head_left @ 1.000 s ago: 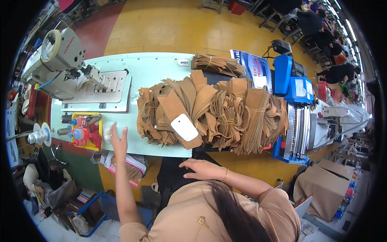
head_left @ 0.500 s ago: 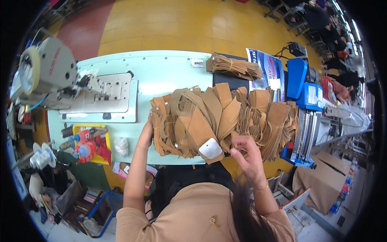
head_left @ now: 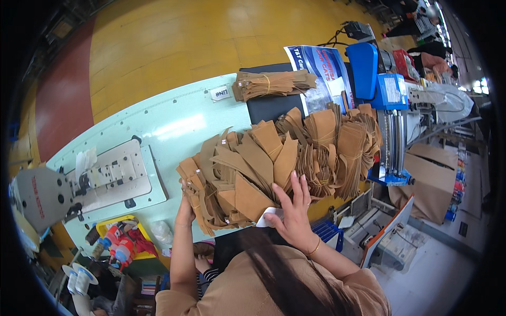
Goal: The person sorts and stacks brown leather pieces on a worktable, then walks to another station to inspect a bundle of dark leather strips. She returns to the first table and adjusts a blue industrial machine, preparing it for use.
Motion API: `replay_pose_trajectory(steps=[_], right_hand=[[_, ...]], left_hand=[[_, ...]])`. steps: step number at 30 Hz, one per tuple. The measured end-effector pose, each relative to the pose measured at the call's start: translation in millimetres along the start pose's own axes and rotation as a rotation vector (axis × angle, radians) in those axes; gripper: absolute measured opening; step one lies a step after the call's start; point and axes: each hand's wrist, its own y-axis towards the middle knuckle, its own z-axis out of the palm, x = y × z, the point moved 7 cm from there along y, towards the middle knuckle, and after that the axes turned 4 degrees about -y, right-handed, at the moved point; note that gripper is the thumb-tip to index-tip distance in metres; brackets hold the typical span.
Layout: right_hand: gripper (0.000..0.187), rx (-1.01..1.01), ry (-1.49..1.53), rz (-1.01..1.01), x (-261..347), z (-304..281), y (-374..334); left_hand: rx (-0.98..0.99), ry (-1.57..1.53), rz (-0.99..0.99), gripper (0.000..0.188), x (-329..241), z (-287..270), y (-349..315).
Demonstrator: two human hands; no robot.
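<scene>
A long pile of tan and brown cut strips, like leather or cloth, lies across the pale green table in tied bundles. My left hand rests against the pile's left end, its fingers mostly hidden by the strips. Over the near edge, my right hand has its fingers stretched out and apart, touching the strips. Its thumb lies against a white tag with rounded corners, which it partly covers. Farther back lies a separate banded bundle of brown strips.
On the left stands a sewing machine with a metal plate. A yellow tray holds red and blue bottles. A blue machine with rollers borders the pile on the right. A printed sheet lies behind it.
My right hand has gone from bent fingers beside the white tag to spread fingers over it. My left hand stays at the pile's left end. The whole view has turned and shifted.
</scene>
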Motion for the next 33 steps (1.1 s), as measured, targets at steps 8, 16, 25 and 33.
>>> replay_pose_trajectory(steps=[8,16,25,33], right_hand=[[0.06,-0.056,-0.035,0.024,-1.0,31.6,-7.2],[0.073,0.023,-0.052,0.03,0.5,45.1,-12.8],[0.091,0.064,0.147,0.044,2.1,17.8,-18.5],[0.099,-0.075,0.256,0.127,-13.6,17.4,-29.2]], left_hand=[[0.004,-0.063,-0.004,0.077,11.3,1.2,-7.1],[-0.007,-0.086,-0.006,0.085,5.4,8.6,-11.9],[0.159,0.137,0.035,0.105,7.0,2.2,-39.2],[0.086,0.102,0.046,0.106,-2.1,14.6,-27.1]])
